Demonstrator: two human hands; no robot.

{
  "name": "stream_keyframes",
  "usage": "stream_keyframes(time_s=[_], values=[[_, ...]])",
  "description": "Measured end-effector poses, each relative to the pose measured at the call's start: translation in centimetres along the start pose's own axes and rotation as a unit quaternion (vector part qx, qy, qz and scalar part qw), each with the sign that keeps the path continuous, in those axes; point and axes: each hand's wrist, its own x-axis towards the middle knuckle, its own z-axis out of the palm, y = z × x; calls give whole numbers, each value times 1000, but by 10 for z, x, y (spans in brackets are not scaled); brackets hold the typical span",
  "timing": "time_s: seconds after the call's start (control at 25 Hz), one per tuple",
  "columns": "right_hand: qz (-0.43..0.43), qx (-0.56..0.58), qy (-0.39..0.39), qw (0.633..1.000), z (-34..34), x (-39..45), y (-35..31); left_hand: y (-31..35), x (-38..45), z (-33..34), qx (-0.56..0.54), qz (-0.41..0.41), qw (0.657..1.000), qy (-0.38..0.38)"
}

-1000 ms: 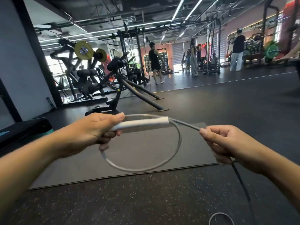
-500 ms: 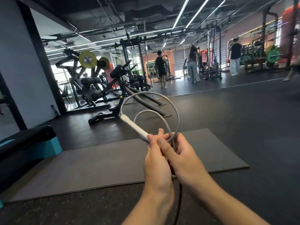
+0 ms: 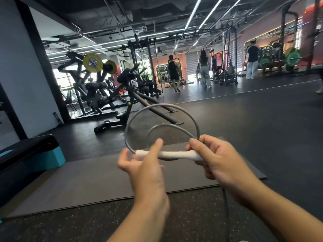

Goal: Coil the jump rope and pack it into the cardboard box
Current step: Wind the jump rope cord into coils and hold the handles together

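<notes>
Now jump rope (image 3: 161, 117) (looped) between hands.

text: none legible | labels: none | brands: none | numbers: none | signs: none

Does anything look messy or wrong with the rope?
Nothing looks broken. The gray rope makes two uneven loops above the white handle, and its tail dangles below the right hand; the left hand is blurred.
</notes>
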Motion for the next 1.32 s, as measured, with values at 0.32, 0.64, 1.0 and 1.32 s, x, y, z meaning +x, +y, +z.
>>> stream_keyframes(time_s=[0.32,0.64,1.0,1.32], values=[[-11,-158,-77,984,-27,6,-26,69,30,18,520,244,710,-408],[-60,-153,3,986,-23,10,-38,53,29,32,403,47,751,-521],[-3,-51,-43,998,-27,-1,-18,43,37,16,216,6,876,-432],[5,-138,-158,978,-28,2,-28,48,50,8,296,8,833,-467]])
